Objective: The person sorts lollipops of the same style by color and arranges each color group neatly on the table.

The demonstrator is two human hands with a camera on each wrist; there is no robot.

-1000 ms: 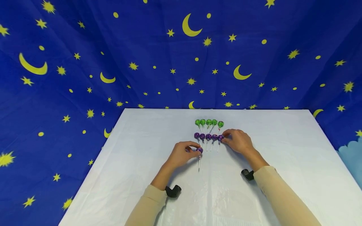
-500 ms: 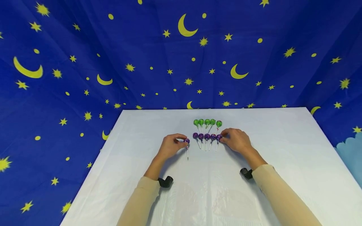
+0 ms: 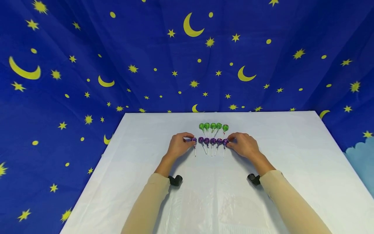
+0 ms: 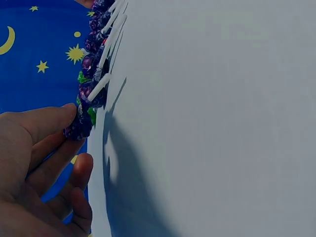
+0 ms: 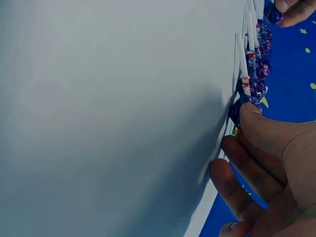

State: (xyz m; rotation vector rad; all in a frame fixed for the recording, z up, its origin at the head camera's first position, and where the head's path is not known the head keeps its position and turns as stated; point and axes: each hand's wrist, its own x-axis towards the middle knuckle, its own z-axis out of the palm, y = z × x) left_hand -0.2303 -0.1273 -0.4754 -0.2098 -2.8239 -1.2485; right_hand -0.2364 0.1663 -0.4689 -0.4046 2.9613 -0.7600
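My left hand (image 3: 179, 145) pinches the head of a purple-wrapped lollipop (image 4: 79, 126) between thumb and fingers, at the left end of a row. Its white stick points toward me. More purple lollipops (image 3: 206, 141) lie side by side to the right, a small gap away from the held one. At the row's right end, my right hand (image 3: 246, 145) holds the head of the last purple lollipop (image 5: 236, 114) between thumb and fingertips. Behind this row lies a second row of green lollipops (image 3: 213, 125), their sticks also toward me.
A white-covered table (image 3: 257, 208) spreads under everything. Its far edge meets a blue curtain (image 3: 163, 52) with yellow moons and stars, which also hangs at both sides. Black wrist cameras (image 3: 176, 180) stick out from both wrists.
My left hand has carried its purple lollipop leftward and away from me, from in front of the row to its left end. The right hand has stayed at the right end.
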